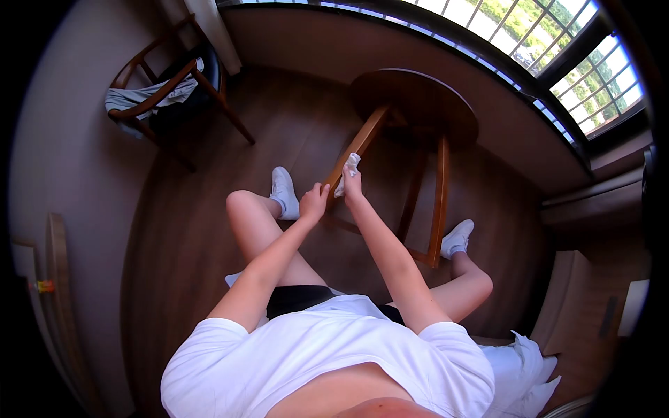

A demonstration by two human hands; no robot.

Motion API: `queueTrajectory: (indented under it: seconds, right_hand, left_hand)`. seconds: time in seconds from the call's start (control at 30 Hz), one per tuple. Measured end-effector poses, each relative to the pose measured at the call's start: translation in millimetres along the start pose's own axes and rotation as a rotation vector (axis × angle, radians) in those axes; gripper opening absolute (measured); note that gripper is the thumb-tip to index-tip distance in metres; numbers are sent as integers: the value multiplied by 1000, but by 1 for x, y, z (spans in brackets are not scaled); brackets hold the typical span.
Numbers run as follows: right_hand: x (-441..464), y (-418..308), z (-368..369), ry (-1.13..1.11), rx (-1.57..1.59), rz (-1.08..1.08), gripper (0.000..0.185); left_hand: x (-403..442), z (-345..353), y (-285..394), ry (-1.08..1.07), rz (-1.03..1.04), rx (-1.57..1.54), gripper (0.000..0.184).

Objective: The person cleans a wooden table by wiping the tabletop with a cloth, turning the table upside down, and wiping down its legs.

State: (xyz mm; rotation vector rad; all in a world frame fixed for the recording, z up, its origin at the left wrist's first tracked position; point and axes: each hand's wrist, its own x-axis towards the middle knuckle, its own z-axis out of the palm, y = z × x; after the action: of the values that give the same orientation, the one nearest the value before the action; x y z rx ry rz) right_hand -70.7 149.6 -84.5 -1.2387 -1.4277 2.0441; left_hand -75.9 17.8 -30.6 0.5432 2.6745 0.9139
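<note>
A round wooden table (446, 104) is tipped over, its dark underside and its legs turned toward me. My left hand (314, 203) is closed around the near end of one wooden table leg (362, 139). Just to its right, my right hand (353, 185) grips a crumpled white cloth (351, 164) and keeps it against the side of the same leg. The cloth sticks out above and below the fingers. Part of that leg is hidden behind my hands. Another table leg (440, 195) reaches toward my white shoe (457, 238) on the right.
A wooden armchair (150, 101) with a grey cloth (157, 96) over it stands at the left by the wall. A barred window (529, 35) runs along the far right side. White bedding (519, 373) lies at the lower right. Dark wooden floor (202, 230) surrounds my legs.
</note>
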Motion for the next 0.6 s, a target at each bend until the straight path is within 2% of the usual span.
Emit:
queueTrajectory:
  seconds: [0.17,0.23,0.27,0.33,0.37,0.43,0.6]
  right_hand:
    - [-32,19,-5,-116,117,113,41]
    - [-30,25,-10,-188,57,-72,39]
    - [-24,26,-11,-191,53,-74,39]
    - [-14,24,-12,-154,-207,-217,45]
    - [-7,23,-13,-156,-211,-217,45]
    - [3,6,-11,12,-544,-317,45]
    - [16,-14,-8,91,-603,-217,52]
  left_hand:
    - [2,0,-1,-15,7,39,44]
    - [3,2,-3,-10,13,40,44]
    - [5,2,-4,-3,14,43,44]
    - [7,-1,-5,4,21,49,44]
    - [5,-1,-5,4,29,55,44]
    - [3,-3,-1,1,24,89,44]
    - [-1,0,3,24,56,136,42]
